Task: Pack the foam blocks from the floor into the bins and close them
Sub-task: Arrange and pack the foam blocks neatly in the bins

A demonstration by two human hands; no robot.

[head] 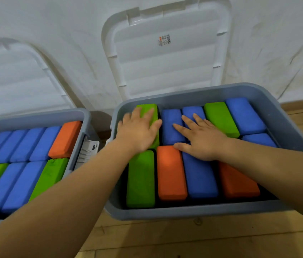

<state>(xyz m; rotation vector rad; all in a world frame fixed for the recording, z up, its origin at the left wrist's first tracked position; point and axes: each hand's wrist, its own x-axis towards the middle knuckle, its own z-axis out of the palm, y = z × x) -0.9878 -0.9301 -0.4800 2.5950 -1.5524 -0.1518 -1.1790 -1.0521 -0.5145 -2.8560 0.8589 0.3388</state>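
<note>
Wooden floor (184,239), grey bin (202,211) centre-right: my left hand (137,133) lies spread on a green block (148,110), my right hand (202,140) spread on blue blocks (171,123).

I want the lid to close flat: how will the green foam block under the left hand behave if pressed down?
Probably soft and springy: the green foam block has rounded edges, so it may compress under the flat left hand and rebound. Its flat sides and snug neighbours in the grey bin make tipping unlikely.

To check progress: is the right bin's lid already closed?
No, the white lid stands upright and open behind the grey bin.
</note>
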